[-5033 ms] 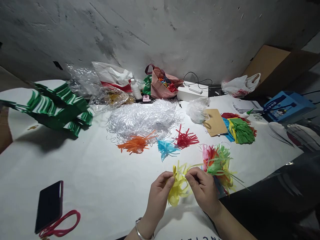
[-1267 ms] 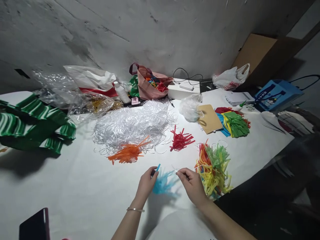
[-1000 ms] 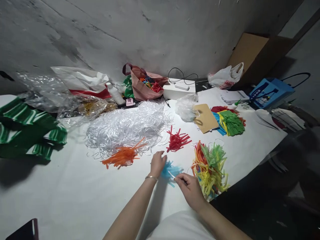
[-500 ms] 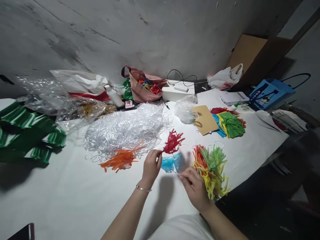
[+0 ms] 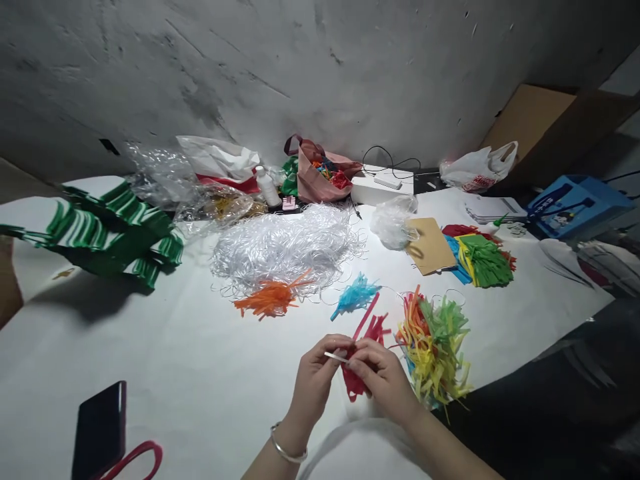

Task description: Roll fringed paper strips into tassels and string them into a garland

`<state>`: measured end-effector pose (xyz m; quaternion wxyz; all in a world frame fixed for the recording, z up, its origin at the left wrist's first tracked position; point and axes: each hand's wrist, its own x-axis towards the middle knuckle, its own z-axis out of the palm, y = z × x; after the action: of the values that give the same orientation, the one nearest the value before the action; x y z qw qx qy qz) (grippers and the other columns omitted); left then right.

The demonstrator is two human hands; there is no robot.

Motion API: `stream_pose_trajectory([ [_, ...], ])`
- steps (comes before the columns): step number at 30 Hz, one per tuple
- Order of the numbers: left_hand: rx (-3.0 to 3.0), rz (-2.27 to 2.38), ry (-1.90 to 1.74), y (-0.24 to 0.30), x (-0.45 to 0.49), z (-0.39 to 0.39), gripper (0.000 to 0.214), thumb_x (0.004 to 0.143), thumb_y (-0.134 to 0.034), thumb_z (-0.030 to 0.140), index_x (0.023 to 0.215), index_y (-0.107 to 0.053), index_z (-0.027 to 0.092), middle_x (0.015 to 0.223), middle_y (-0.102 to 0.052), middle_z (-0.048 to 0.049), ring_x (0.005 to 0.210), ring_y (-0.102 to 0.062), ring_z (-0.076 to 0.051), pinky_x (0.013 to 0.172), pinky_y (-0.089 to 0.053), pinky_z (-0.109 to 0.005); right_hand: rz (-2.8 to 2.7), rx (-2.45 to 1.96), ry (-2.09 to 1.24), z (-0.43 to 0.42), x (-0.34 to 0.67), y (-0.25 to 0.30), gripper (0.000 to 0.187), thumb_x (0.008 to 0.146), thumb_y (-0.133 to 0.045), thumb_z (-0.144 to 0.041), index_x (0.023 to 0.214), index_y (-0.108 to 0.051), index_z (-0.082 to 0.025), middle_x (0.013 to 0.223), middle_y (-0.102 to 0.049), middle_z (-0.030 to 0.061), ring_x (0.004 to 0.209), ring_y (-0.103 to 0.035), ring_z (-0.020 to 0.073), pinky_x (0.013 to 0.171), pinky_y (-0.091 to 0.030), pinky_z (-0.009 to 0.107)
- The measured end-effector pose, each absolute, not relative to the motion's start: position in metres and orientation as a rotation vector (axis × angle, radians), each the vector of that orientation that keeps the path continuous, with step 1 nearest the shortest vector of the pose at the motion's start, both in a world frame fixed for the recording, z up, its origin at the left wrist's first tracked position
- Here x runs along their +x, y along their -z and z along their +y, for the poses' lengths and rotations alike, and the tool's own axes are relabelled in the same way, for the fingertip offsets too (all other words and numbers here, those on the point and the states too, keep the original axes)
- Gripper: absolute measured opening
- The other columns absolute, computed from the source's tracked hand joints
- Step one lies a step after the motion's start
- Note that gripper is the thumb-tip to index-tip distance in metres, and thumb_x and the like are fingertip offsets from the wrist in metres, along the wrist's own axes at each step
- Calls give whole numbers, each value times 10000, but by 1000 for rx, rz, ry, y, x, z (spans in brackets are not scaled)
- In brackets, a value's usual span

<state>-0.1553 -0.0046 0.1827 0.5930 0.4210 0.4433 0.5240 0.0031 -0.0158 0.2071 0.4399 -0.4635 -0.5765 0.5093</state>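
Observation:
My left hand (image 5: 320, 377) and my right hand (image 5: 387, 380) meet low in the middle of the view, fingers pinched closed. Between them hangs a red paper tassel (image 5: 355, 385), its strips spreading above and below the fingertips. A thin white strip (image 5: 337, 358) crosses the left thumb and runs to the right hand's fingertips. Fingers partly cover the tassel's top. Just beyond the hands lies a blue tassel (image 5: 357, 295). An orange tassel (image 5: 270, 298) rests at the edge of a heap of white string (image 5: 285, 247). Beside my right hand is a bunch of yellow, green and orange tassels (image 5: 437, 347).
A phone (image 5: 100, 430) with a red strap lies at lower left. Green-and-white folded material (image 5: 115, 233) stands at left. Along the wall are a pink bag (image 5: 323, 180), a white box (image 5: 383, 187) and a bottle (image 5: 269, 188). A brown card (image 5: 430, 247) and a blue bag (image 5: 575, 207) are to the right.
Both hands have come together and moved nearer to me with the red tassel. The blue tassel now shows in full behind them. The view has swung left, bringing more of the phone in.

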Motion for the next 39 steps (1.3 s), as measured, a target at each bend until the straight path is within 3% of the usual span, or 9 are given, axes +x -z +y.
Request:
stream_pose_trajectory([
  [3,776,1046,-1178,-187,-155,-13,208,799,-723,376,831,-722,170,782,-681,-42,727,-606,-155,683,-498,-257,-1283,-1123,-1363,-21,12,-205,277,911,-599,-422,797,-697,-190,1086,-623,72,619,-541,100,552,-450,239],
  [5,654,1023,-1115,-194,-155,-17,239,775,-749,385,863,-712,166,729,-667,-24,657,-580,-126,624,-481,-229,-1160,-1154,-1307,-21,20,-207,274,919,-583,-433,829,-675,-191,881,-612,30,521,-433,77,477,-374,220],
  [8,547,948,-1071,-205,-153,-23,259,749,-780,349,927,-678,190,713,-659,1,655,-579,-109,625,-480,-205,-1140,-1228,-1209,-22,23,-217,267,923,-576,-434,860,-659,-189,621,-488,-31,523,-397,99,488,-347,220],
  [14,587,986,-1051,-218,-139,-36,264,699,-818,347,773,-620,190,673,-620,23,628,-571,-112,596,-478,-206,-1317,-1201,-1328,-26,7,-238,263,845,-663,-436,861,-692,-175,722,-600,7,556,-471,103,508,-401,223],
  [18,605,936,-982,-222,-137,-41,309,751,-755,460,839,-671,176,800,-677,-42,753,-627,-173,703,-523,-282,-1115,-1112,-1476,-25,6,-234,292,806,-696,-459,748,-680,-173,633,-590,-2,562,-522,120,532,-447,237],
  [24,557,918,-896,-217,-137,-44,322,732,-773,459,821,-679,164,664,-609,4,563,-539,-100,561,-467,-218,-995,-1183,-1473,-26,8,-221,337,739,-746,-488,848,-716,-171,563,-528,-36,464,-360,76,436,-323,210],
  [29,745,1066,-970,-215,-138,-43,290,752,-754,448,852,-697,182,763,-665,-32,692,-607,-156,657,-495,-257,-1131,-1304,-1340,-31,7,-222,339,727,-758,-461,866,-719,-154,535,-425,-60,485,-301,75,446,-321,210],
  [35,876,1115,-979,-215,-138,-44,274,779,-722,445,870,-707,187,820,-693,-53,781,-623,-201,730,-502,-295,-1098,-1216,-1463,-30,9,-226,306,738,-748,-457,829,-703,-168,701,-625,14,595,-506,118,553,-449,232],
  [39,812,1077,-981,-211,-138,-44,276,777,-723,444,861,-690,184,809,-684,-36,740,-604,-179,694,-495,-275,-1013,-1125,-1573,-29,10,-223,226,763,-731,-389,847,-703,-181,721,-648,7,642,-550,126,629,-474,240],
])
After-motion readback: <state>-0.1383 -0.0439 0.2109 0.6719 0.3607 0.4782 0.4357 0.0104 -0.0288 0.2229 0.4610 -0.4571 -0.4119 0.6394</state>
